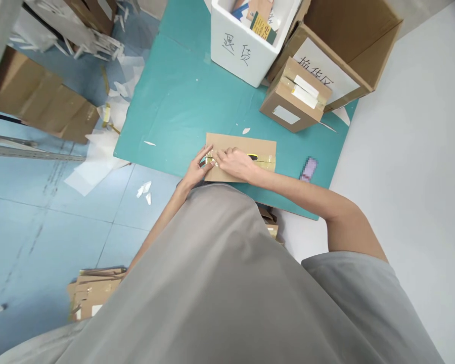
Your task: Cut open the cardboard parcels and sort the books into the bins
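Note:
A flat brown cardboard box (235,141) lies near the front edge of the green table, with shiny tape (267,161) along its middle. At the box's left end, my left hand (197,167) rests with thumb and fingers spread apart. My right hand (235,163) presses on the tape just beside it, its fingers curled together; whatever they pinch is too small to make out. Partly hidden behind the right hand, a black and yellow object (253,156) lies on the box.
A white bin (237,53) with packages stands at the table's back, beside a large open carton (333,60) and a smaller closed box (293,96). A blurred pinkish object (308,169) lies to the right. Paper scraps (149,143) dot the green table (167,101).

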Demonstrator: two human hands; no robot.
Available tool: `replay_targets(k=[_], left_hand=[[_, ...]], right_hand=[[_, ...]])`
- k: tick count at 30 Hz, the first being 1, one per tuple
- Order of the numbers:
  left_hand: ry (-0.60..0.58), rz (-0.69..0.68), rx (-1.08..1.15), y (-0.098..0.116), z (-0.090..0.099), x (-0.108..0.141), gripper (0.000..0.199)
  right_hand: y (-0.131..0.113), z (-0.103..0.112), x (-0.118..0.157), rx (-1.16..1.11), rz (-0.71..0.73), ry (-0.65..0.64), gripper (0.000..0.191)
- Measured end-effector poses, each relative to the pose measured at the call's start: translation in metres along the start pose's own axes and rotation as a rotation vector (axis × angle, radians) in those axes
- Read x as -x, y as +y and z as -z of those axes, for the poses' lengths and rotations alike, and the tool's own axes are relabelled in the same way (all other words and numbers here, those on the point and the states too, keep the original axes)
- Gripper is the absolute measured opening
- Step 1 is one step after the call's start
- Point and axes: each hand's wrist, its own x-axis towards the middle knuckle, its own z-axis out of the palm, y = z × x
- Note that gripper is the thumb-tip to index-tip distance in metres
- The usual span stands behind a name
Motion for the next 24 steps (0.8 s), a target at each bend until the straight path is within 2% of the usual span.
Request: replay_targets(k=[4,11,14,17,20,24], left_hand=[[0.011,0.012,0.002,0.007,0.001,0.003,0.082],[0.034,0.024,0.001,0.008,-0.002,0.003,0.081],[0.036,0.050,-0.026,0.011,-0.005,0.003,0.078],[0.061,0.044,-0.025,0.018,0.004,0.001,0.078],[0.133,0.028,-0.081,0.030,0.030,-0.003,0.078],[0.265,0.076,-0.434,0.049,0.065,-0.012,0.074]], right_hand=[[0.015,-0.011,0.018,0.018,-0.014,-0.029,0.049],[0.076,-0.039,0.118,0.023,-0.220,-0.210,0.050],[0.084,-0.044,0.139,0.021,-0.266,-0.234,0.052],[0.078,-0.049,0.133,-0.002,-0.276,-0.215,0.054],[0.063,-0.050,0.112,-0.029,-0.242,-0.171,0.054],[0.033,-0.041,0.064,-0.078,-0.153,-0.085,0.052]])
